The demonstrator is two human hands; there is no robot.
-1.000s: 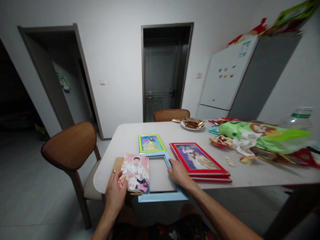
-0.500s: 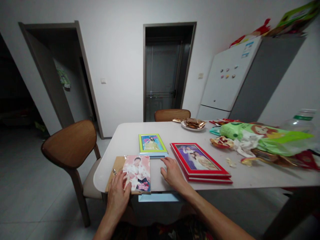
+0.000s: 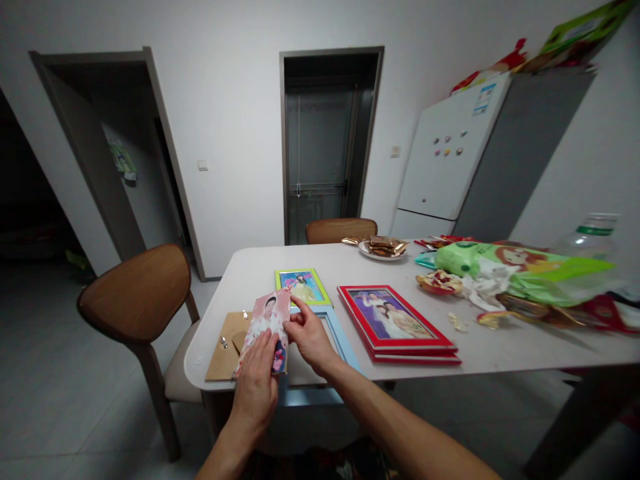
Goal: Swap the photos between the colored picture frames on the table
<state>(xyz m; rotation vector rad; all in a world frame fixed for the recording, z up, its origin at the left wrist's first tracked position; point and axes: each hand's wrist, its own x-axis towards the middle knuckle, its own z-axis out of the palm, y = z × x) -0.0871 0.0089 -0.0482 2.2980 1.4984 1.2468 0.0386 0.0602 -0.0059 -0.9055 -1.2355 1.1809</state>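
Observation:
A pink photo print (image 3: 267, 308) is raised and tilted at the table's near left. My left hand (image 3: 256, 373) holds its lower part, fingers laid across the front and the thumb hidden. My right hand (image 3: 311, 339) pinches the photo's right edge between thumb and fingers. Beneath the photo lies a brown backing board (image 3: 216, 363) with small metal clips. A light blue photo frame (image 3: 311, 398), partly covered by my right hand and forearm, juts over the table's front edge. Behind it rests a yellow-green framed picture (image 3: 323, 293).
To the right are stacked red picture frames (image 3: 400, 343). Farther right lie a plate (image 3: 383, 255) of gold packets, an opened pomegranate (image 3: 440, 283), crumpled tissue (image 3: 487, 288) and a green bag (image 3: 530, 267). A wooden chair (image 3: 137, 290) stands at the left.
The photo has been lifted off the board and tilted. My right hand has moved left from the table onto its edge. More of the blue frame and the board now shows.

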